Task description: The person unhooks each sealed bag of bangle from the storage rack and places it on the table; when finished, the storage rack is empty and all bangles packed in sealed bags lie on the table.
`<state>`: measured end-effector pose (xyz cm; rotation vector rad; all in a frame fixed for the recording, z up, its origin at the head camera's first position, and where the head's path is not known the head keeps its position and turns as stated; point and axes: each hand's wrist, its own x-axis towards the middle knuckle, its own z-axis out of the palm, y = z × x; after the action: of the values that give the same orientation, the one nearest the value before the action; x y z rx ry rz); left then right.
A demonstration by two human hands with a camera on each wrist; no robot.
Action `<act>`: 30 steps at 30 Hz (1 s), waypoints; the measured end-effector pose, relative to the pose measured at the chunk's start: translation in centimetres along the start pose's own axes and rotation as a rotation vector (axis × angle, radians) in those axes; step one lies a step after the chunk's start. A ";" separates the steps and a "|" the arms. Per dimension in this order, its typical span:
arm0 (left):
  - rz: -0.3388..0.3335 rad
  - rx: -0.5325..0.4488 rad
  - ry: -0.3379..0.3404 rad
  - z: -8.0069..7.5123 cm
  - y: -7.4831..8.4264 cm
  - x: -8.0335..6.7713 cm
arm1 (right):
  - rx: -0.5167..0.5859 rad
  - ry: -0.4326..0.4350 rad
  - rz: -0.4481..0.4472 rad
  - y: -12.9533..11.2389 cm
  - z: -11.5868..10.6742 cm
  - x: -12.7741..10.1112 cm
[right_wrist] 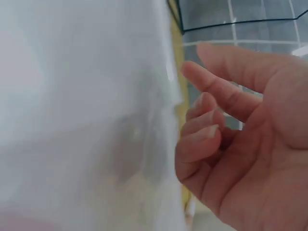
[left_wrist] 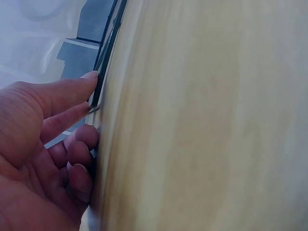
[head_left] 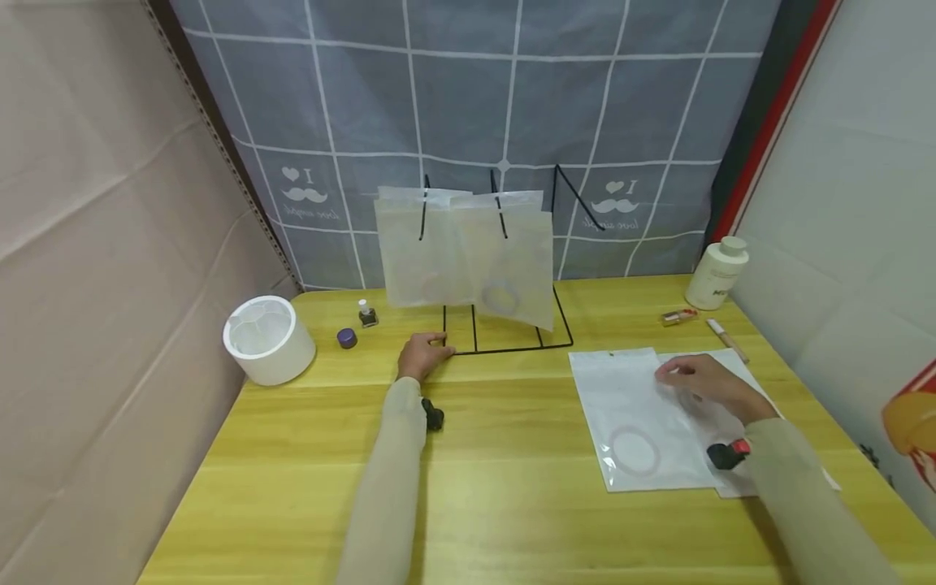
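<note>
On the worktop (head_left: pixel 483 479), overlapping white packets (head_left: pixel 632 406) lie at right; the right hand (head_left: pixel 709 383) is over them, thumb and fingertips parted, holding nothing. To the left, the left hand (head_left: pixel 424 356) pinches the near corner of a black wire rack (head_left: pixel 514 350). Pale hanging packets (head_left: pixel 504 260) dangle from its hooks. Behind it spreads a grey checked curtain (head_left: pixel 468 97).

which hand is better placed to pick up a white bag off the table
Likely the right hand: it is over the white bags, while the left hand holds the black rack.
</note>
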<state>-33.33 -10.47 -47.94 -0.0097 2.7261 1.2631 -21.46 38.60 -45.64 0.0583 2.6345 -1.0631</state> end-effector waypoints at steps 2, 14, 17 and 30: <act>0.000 0.000 0.002 -0.1 -0.2 -0.1 | 0.013 0.051 -0.020 -1.4 0.1 0.9; -0.015 -0.014 0.008 -0.2 -0.3 -0.5 | 0.282 0.370 -0.479 -14.3 4.4 6.3; -0.015 -0.015 0.008 -0.2 -0.3 -0.3 | 0.346 0.367 -0.585 -17.4 4.8 6.8; -0.018 -0.027 0.020 0.2 -0.4 0.2 | 0.308 0.438 -0.719 -21.2 5.7 9.1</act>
<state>-33.50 -10.57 -48.35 -0.0500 2.7185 1.3020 -31.77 18.67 -37.91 -0.7175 2.9083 -1.8597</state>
